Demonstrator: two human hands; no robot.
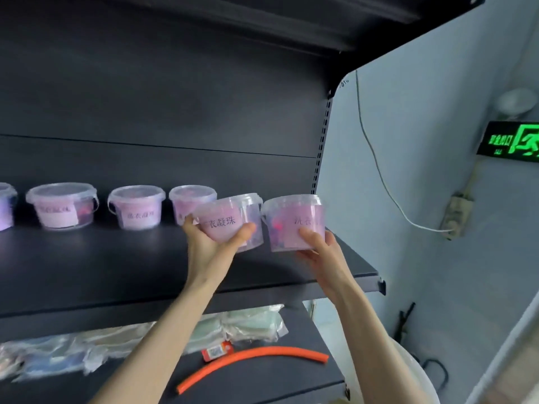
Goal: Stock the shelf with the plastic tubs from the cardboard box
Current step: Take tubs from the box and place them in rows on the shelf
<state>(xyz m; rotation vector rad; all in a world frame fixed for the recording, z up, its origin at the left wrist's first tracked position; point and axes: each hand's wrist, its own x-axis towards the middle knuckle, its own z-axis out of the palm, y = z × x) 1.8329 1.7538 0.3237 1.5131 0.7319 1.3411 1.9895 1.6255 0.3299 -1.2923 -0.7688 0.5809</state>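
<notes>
The left clear round plastic tub (221, 217) and the right clear round plastic tub (294, 223) are showing pale pink labels with black characters. In the right one, purple and red are glinting through the wall. The matt black metal shelf (87, 272) is setting off a row of matching pink-labelled tubs (137, 208). A bright orange rubber hose (250, 357) is standing out below, and a green exit sign (510, 141) is glowing against the pale blue wall (408, 141).

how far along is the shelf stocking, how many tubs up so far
Done: four tubs stand along the back of the shelf, the leftmost cut by the frame. In hand: the left hand grips a tilted tub, the right hand a second tub. Left: setting both down; the cardboard box is out of view.
</notes>
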